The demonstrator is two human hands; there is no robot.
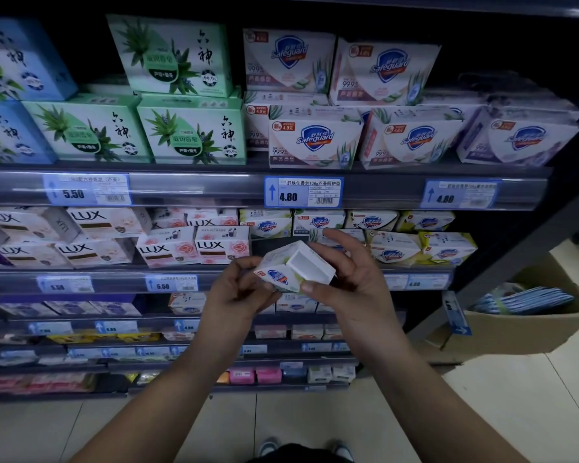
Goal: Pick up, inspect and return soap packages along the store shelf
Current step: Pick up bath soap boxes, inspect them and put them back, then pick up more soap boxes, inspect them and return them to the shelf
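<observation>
Clearly mid-inspection: soap package (295, 267) sits tilted btwn both hands, held off the shelf (114, 282) w/ one end turned up toward the camera, prob. so its faces can be read. On the pkg's left corner the left hand (239, 289) pinches w/ curled fingers. Opposite, the right hand (351, 279) is fairly wide: thumb at the near edge, fingers spread behind the far side, cradling it. Just beyond the hands, a dark gap (271, 243) on the shelf looks like its return slot.
</observation>
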